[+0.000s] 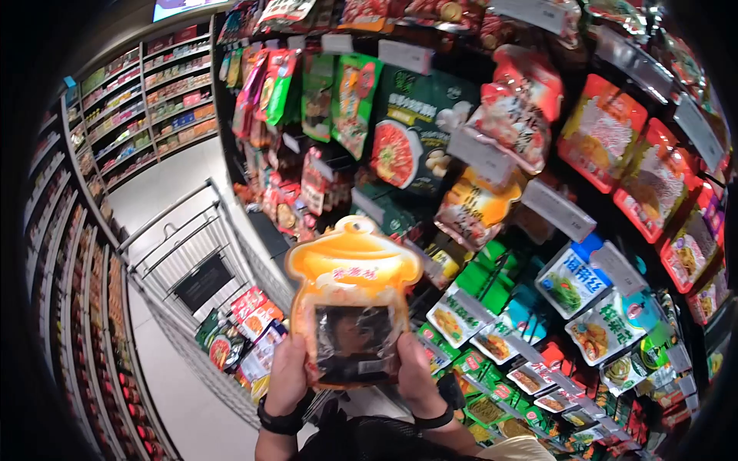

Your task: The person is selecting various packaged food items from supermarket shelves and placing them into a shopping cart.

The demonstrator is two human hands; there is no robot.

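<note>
I hold an orange pouch (352, 269) with a clear window showing dark contents, upright in front of me. My left hand (287, 374) grips its lower left edge and my right hand (415, 374) grips its lower right edge. Both wrists wear black bands. The pouch is raised before a rack of hanging packets (492, 154).
A metal shopping cart (201, 261) stands to my left, with several colourful packets (246, 338) in its basket. Hooks of red, green and blue snack bags with price tags fill the right. Long shelf rows (146, 100) line the aisle at left and far back.
</note>
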